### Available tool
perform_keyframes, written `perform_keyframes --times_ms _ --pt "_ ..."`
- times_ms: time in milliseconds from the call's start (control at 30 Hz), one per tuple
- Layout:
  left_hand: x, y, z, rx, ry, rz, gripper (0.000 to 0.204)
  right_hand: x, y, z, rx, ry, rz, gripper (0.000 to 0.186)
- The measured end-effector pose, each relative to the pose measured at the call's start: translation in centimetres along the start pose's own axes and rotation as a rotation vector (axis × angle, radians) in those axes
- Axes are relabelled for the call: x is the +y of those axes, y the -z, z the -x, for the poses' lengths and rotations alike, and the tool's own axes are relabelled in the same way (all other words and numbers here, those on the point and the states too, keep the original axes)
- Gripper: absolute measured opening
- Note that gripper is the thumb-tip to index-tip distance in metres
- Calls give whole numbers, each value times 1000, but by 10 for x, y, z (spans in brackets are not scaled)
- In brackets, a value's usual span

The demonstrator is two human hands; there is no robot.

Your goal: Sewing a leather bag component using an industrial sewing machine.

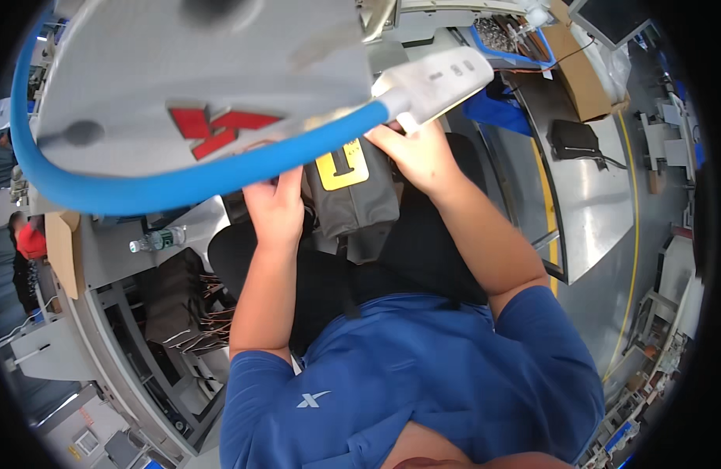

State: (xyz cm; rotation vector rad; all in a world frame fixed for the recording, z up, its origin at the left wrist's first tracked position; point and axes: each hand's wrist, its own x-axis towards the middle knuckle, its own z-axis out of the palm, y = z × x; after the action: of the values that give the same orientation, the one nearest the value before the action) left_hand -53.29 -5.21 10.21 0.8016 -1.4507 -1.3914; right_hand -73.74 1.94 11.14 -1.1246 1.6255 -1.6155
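A dark grey fabric bag (367, 205) with a yellow printed patch (342, 166) hangs between my hands, above my lap. My right hand (423, 156) is closed on its upper right edge, thumb pointing inward; a white lamp head (443, 82) covers some of the fingers. Beside the bag's upper left edge is my left hand (274, 209). Its fingertips disappear behind a blue flexible tube (196, 187), so its grip cannot be made out. A big pale grey machine head (141, 70), probably a sewing machine, bears a red mark and hides the bag's top.
A plastic bottle (159, 239) lies on the left table. Below it are stacked dark fabric pieces (173, 301) with cords. At right, a black pouch (574, 141) rests on a metal table (599, 211). A blue bin (517, 43) and cardboard box (583, 70) stand beyond.
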Motion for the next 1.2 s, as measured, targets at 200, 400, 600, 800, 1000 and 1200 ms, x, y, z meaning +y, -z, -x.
perform_keyframes --times_ms 200,400,600,800,1000,1200 --pt "38 8 45 -267 291 -112 38 -43 19 60 -219 -253 121 37" --pt "42 5 57 -308 300 -23 39 -34 16 72 -227 -318 -67 39" --pt "45 1 58 -259 341 130 36 -33 17 71 -242 -313 -147 38" --pt "46 6 64 -267 367 -1 37 -42 19 82 -202 -271 49 42" --pt "41 6 68 -246 421 71 33 -42 14 92 -221 -355 -70 45" --pt "44 6 70 -194 476 173 27 -34 11 92 -213 -318 -123 38"
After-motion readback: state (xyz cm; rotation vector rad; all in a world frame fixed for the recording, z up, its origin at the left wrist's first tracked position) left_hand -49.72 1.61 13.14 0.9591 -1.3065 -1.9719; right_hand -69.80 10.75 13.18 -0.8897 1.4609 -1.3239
